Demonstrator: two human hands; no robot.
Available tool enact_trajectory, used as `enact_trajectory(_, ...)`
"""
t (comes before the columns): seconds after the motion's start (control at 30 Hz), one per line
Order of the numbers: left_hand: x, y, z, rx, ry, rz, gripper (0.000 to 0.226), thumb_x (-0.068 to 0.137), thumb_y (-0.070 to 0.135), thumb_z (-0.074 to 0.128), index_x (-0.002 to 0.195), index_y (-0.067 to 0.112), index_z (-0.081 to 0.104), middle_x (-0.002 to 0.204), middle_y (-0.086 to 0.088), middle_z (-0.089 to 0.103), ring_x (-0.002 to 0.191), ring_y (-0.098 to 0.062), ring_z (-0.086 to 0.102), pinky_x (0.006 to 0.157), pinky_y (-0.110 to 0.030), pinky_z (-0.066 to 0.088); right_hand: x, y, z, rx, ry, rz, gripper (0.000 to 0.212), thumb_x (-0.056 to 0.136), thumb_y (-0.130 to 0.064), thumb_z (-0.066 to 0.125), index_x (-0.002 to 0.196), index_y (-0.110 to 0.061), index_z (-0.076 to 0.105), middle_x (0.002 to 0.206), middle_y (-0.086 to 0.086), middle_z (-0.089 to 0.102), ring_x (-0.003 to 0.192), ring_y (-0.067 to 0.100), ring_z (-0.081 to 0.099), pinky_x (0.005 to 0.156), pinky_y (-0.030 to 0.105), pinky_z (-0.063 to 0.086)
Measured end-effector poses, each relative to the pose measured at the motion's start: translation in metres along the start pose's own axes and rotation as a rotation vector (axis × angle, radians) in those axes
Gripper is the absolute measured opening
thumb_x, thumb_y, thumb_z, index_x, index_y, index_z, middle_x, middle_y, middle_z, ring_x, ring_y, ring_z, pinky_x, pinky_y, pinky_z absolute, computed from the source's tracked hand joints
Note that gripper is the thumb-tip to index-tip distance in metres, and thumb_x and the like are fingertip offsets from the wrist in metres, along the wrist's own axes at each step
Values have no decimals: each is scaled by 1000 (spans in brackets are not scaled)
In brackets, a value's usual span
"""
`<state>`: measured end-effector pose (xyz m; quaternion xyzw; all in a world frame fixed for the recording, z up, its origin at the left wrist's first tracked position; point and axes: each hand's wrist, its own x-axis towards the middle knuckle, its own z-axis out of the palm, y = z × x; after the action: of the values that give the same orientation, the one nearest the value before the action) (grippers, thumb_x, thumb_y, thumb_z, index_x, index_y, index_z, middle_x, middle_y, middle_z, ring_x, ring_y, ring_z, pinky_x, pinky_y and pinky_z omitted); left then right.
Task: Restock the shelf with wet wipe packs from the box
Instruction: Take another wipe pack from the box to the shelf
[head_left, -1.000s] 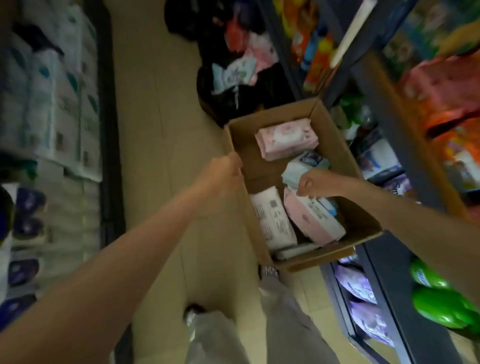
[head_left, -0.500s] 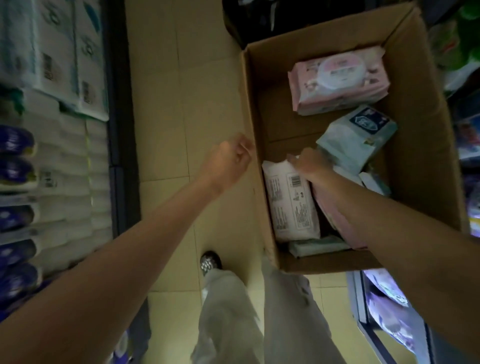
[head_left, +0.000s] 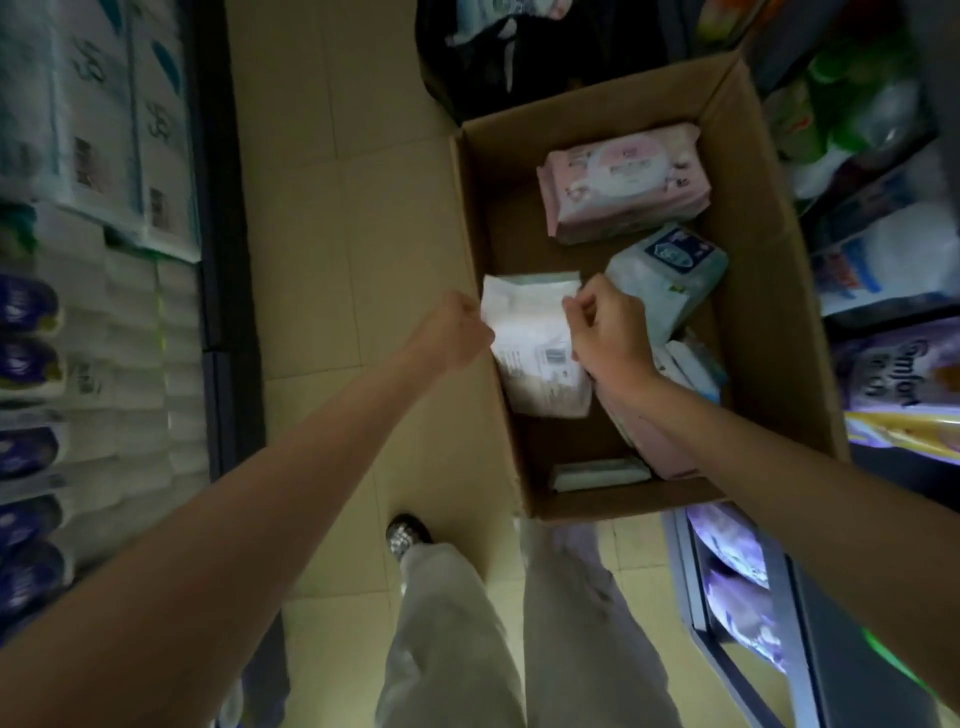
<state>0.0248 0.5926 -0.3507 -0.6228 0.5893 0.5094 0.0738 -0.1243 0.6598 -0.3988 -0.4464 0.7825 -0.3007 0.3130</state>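
The cardboard box (head_left: 748, 291) sits on the tiled floor (head_left: 332, 218) of a narrow aisle, and everything here is best placed from it. To its left, across the bare strip of floor, runs a shelf of white tissue packs (head_left: 109, 135); hard against its right wall stands the other shelf (head_left: 893, 270) with bagged goods. Its near wall is just ahead of the person's grey trouser legs (head_left: 457, 634).

Inside, a pink pack (head_left: 623, 187) lies flat at the far end, a pale blue pack (head_left: 670, 270) leans just nearer, and a thin pack (head_left: 597, 475) lies against the near wall. The white wet wipe pack (head_left: 535, 343) stands tilted against the box's left wall, its top seam raised above the rim.

The right hand (head_left: 608, 332) has its fingers curled, pinching that pack's right edge near the top. The left hand (head_left: 452, 332) is at the left rim with fingers curled; it seems to pinch the pack's left edge, though whether it has film or cardboard I cannot tell.

I'd judge the pack soft, moist-heavy for its size and slick-skinned, so the flat seams are the sure hold; a squeeze on its belly would only make it sag. The tall box walls mean lifting straight up first. The open floor on the left gives room to swing.
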Motion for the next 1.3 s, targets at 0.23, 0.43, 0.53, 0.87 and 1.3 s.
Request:
enact_trajectory(0.23, -29, 30, -24, -382, 105, 255, 70, 83, 13, 67, 140, 12, 26, 133, 6, 43, 119, -12, 47, 91, -17, 42, 13, -119, -50, -29, 261, -476, 21, 88, -12, 54, 74, 4, 55, 61, 18, 60, 56, 30, 58, 53, 29, 31)
enact_trajectory(0.43, -95, 102, -105, -747, 416, 553, 18, 99, 21, 38, 116, 23, 43, 88, 25, 53, 75, 28, 52, 65, 7, 38, -11, -273, -74, -86, 495, -848, 19, 85, -12, 53, 71, 0, 57, 49, 9, 55, 39, 25, 53, 40, 26, 34)
enact_trajectory(0.53, -146, 107, -179, -780, 476, 701, 26, 90, 23, 54, 115, 16, 54, 87, 20, 59, 73, 18, 59, 64, -2, 45, -28, -356, -91, 3, 419, -973, 21, 88, -15, 50, 77, 2, 57, 58, 14, 60, 52, 33, 59, 46, 39, 44)
enact_trajectory(0.87, -364, -32, -427, -776, 279, 953, 69, 50, 43, 84, 112, 18, 66, 113, -7, 69, 102, -23, 67, 79, -33, 56, -106, -552, -67, 240, -757, -740, 50, 76, 4, 69, 105, -31, 48, 98, -23, 57, 79, -16, 60, 68, 6, 48)
enact_trajectory(1.3, -629, -215, -546, -590, 1215, 769, 93, 58, 26, 82, 138, 31, 33, 140, 13, 45, 111, -12, 58, 86, -27, 52, -264, -816, 46, -36, 654, -1758, 88, 57, -50, 71, 131, -10, 42, 117, 15, 53, 107, 26, 36, 91, 37, 23)
